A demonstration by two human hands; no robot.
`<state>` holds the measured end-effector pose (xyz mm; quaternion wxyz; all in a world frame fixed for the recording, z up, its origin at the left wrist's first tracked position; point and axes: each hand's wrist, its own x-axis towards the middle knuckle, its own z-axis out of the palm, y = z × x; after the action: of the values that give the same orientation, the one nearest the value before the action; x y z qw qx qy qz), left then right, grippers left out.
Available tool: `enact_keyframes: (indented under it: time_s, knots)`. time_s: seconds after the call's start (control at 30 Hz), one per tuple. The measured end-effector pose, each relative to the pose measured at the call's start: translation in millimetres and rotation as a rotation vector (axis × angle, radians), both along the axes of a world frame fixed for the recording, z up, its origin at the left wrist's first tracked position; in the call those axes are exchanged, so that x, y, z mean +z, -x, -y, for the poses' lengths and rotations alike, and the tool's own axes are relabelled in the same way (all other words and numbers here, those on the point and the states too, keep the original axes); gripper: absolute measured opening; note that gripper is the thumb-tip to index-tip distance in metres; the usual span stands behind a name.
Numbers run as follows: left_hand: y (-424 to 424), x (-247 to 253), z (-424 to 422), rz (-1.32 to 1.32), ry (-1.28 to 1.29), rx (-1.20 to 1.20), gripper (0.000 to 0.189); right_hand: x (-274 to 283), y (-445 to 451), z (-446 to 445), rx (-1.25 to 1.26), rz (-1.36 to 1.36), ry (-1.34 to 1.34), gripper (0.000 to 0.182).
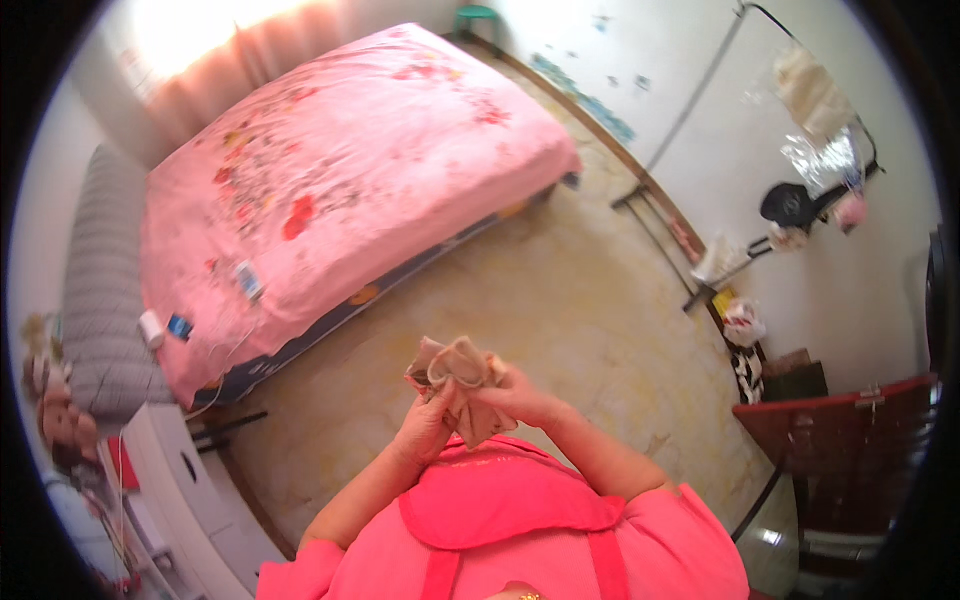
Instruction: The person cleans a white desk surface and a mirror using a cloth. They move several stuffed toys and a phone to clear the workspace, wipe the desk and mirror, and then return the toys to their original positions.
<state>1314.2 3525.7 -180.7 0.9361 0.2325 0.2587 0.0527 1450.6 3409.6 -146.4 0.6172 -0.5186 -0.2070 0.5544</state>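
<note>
Both my hands grip a bunched, pale pinkish cloth (480, 420) with darker print along one edge, held in front of my chest. My left hand (427, 416) holds its lower left side, thumb pressed on top. On the right side, my right hand (517, 394) has its fingers in the folds, partly hidden by the fabric. Part of the cloth curls into a loop above my thumbs, and a corner hangs down towards my bright pink apron (510, 495). What kind of cloth it is, I cannot tell.
Ahead and left stands a bed with a pink floral sheet (375, 150); a phone (248, 281) lies on it. A white cabinet (176, 465) is at lower left. To the right are a metal rack (690, 97) with bags and a black cap (786, 205), and a dark red wooden panel (832, 412).
</note>
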Motion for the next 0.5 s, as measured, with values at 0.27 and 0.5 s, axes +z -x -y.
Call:
enact_keyframes:
  time_s: [0.27,0.5]
  knots:
    - [-162,-19,20,-0.086,0.039,-0.206,0.038,-9,-134,46,-0.137,0.321,0.142,0.047]
    - [-316,-22,-16,-0.08,0.092,-0.264,0.036,-43,-274,19,-0.237,0.159,-0.045,0.053]
